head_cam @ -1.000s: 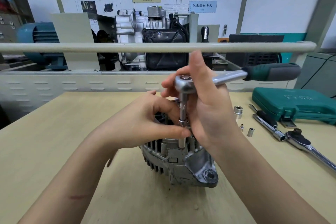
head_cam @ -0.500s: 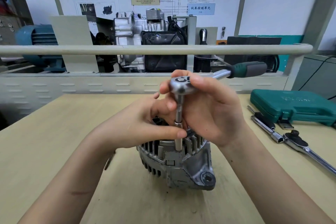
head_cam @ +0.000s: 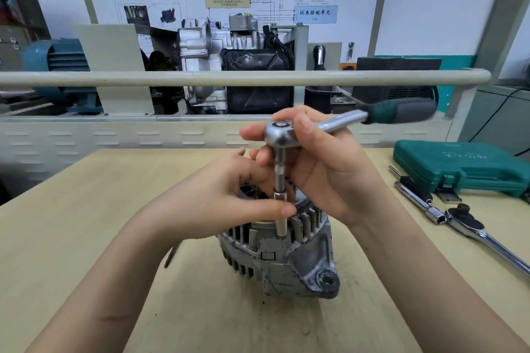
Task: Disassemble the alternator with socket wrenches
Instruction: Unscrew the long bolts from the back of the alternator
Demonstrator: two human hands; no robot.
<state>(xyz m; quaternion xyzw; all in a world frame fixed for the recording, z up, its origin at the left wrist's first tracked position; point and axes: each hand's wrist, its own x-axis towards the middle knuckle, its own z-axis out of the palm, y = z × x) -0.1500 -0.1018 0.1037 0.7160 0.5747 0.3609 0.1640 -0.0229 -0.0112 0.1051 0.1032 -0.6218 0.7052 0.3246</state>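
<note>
Alternator [head_cam: 282, 261] is sitting on the table [head_cam: 71, 209], the right hand [head_cam: 324, 169] gripping the ratchet wrench [head_cam: 286, 135] head and the left hand [head_cam: 226, 198] pinching its socket [head_cam: 280, 222] onto a housing bolt, likely needing a loosening swing next.

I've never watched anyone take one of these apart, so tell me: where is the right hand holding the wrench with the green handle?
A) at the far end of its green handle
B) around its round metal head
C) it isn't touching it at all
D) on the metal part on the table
B: the right hand curls its fingers around the round head of the ratchet wrench, while the green handle sticks out free to the right.
</note>
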